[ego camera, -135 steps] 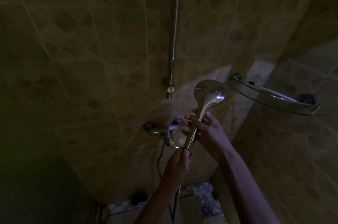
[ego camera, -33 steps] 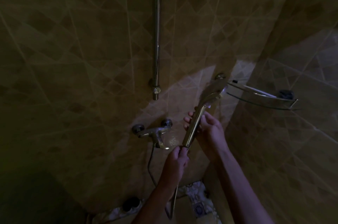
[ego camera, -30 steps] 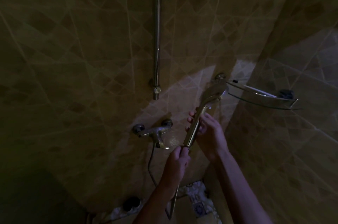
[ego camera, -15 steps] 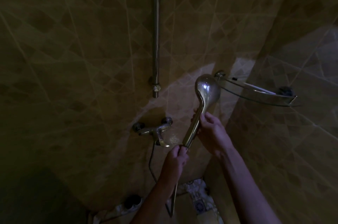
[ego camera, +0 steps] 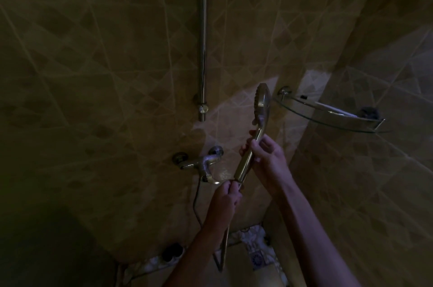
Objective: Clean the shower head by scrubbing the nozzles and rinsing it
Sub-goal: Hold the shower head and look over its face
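turned edge-on now, the shower head [ego camera: 262, 104] shows its nozzles leftward, right hand [ego camera: 267, 158] gripping the handle, left hand [ego camera: 225, 202] pinching its hose end.

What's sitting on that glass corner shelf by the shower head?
On the glass shelf a small dark round object sits near its right end, beside a pale streak that may be only a reflection. It is too dim to identify either.

Both hands curled in grips, right hand [ego camera: 267, 158] above left hand [ego camera: 226, 197]
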A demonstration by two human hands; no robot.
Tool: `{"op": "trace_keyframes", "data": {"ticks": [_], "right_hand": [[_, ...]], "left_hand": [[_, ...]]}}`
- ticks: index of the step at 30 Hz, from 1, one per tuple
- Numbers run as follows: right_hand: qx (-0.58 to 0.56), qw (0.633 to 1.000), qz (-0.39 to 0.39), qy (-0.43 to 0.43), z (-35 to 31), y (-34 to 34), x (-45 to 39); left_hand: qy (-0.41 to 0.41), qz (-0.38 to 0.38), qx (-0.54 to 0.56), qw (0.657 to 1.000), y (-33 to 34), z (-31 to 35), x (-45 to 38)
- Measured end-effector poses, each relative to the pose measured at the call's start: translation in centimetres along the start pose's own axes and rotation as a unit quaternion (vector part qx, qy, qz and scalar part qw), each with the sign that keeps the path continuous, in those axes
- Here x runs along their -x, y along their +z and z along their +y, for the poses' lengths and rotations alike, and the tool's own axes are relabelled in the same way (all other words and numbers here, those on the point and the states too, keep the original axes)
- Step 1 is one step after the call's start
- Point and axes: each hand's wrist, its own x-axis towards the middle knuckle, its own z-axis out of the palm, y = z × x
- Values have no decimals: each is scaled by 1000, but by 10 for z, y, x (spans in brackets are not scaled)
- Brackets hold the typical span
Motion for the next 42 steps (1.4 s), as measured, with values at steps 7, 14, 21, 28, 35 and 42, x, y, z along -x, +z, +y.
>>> {"op": "trace_keyframes", "data": {"ticks": [7,14,21,28,35,42], "right_hand": [[12,1000,12,2,4,1,-1],[-88,996,11,23,3,5,-1],[49,997,60,-6,3,4,-3],[-33,997,65,12,0,5,-6],[1,998,61,-16,1,9,-5],[66,996,60,-15,-1,0,-2]], "left_hand": [[5,2,-3,1000,-1,-4,-1],[0,17,-20,1000,-1,-7,-8],[-15,17,-22,999,3,-7,-8],[-6,22,-26,999,0,-7,-13],[-17,12,-17,1000,5,-10,-14],[-27,6,-5,1000,4,-9,-10]]}}
